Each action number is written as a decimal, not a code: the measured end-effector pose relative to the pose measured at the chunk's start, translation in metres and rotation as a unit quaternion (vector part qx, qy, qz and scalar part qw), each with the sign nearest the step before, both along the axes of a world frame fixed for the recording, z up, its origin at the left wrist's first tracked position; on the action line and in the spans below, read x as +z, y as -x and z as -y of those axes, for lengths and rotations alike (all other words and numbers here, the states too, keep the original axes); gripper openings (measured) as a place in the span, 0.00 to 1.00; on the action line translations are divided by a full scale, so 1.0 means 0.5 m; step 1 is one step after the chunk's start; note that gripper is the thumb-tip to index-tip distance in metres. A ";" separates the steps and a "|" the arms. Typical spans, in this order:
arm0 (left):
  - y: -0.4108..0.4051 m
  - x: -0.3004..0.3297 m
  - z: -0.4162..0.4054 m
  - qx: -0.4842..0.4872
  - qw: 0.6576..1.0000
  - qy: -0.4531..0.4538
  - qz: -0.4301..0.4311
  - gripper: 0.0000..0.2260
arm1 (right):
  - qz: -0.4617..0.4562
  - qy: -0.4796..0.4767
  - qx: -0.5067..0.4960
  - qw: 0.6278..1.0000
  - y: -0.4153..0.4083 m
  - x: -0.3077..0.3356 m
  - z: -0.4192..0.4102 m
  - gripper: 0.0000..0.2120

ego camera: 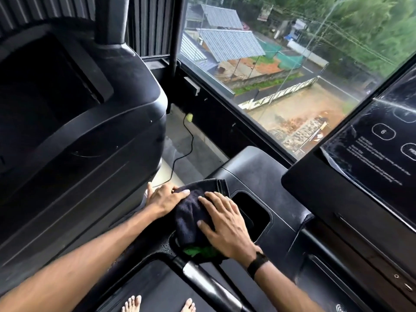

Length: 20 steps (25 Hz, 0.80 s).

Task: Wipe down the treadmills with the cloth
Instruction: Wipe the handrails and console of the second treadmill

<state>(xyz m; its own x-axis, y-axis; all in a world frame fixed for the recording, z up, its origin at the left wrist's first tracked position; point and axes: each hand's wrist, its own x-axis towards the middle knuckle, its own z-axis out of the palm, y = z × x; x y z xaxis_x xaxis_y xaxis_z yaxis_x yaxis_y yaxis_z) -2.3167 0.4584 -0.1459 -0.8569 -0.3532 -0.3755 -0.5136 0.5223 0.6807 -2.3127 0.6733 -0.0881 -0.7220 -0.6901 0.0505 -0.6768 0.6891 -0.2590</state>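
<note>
Far left, neighbouring treadmill, black, console dark. Thin black cable runs down the floor gap beside it. Left hand lies flat, fingers together, pressing the left edge of the dark cloth. Cloth sits bunched on the left console tray of the near treadmill, above the handrail; a bit of green shows under its lower edge. Right hand, fingers spread, palm down on the cloth's right side; black wristband. Empty cup recess just right of it. Control panel at far right, window behind. Bare toes at bottom edge.
</note>
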 end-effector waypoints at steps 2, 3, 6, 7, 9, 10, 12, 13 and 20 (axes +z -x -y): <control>-0.001 0.028 0.013 -0.017 1.000 0.013 -0.022 0.17 | 0.013 0.045 -0.062 0.997 0.032 0.025 0.011 0.26; 0.001 0.044 0.015 -0.021 0.999 0.014 -0.036 0.14 | 0.011 0.042 -0.088 0.995 0.058 0.036 0.020 0.27; 0.015 0.081 0.015 -0.010 0.993 -0.084 -0.086 0.17 | 0.056 -0.054 -0.095 0.992 0.144 0.045 0.042 0.32; 0.021 0.092 0.013 -0.005 0.989 -0.112 -0.100 0.18 | 0.085 -0.071 -0.093 0.989 0.164 0.044 0.044 0.31; 0.026 0.122 0.003 -0.005 0.983 -0.136 -0.123 0.17 | 0.110 -0.066 -0.097 0.987 0.184 0.054 0.045 0.21; 0.028 0.138 -0.002 -0.006 0.979 -0.146 -0.139 0.16 | 0.107 -0.057 -0.102 0.987 0.190 0.069 0.045 0.17; 0.039 0.180 -0.007 0.005 0.968 -0.163 -0.190 0.16 | 0.085 -0.009 -0.128 0.988 0.199 0.113 0.044 0.12; 0.049 0.203 -0.007 0.011 0.960 -0.160 -0.229 0.17 | 0.064 0.029 -0.145 0.987 0.205 0.139 0.041 0.11; 0.084 0.348 -0.013 -0.002 0.896 -0.109 -0.431 0.14 | -0.066 0.295 -0.102 0.948 0.198 0.292 0.002 0.13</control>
<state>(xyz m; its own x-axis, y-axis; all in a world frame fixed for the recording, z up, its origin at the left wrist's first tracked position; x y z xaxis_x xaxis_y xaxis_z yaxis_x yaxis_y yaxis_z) -2.3585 0.4649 0.0280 -0.8625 -0.3486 0.3668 0.2537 0.3293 0.9095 -2.4116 0.6723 0.0578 -0.7980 -0.3614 0.4822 -0.5983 0.5708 -0.5623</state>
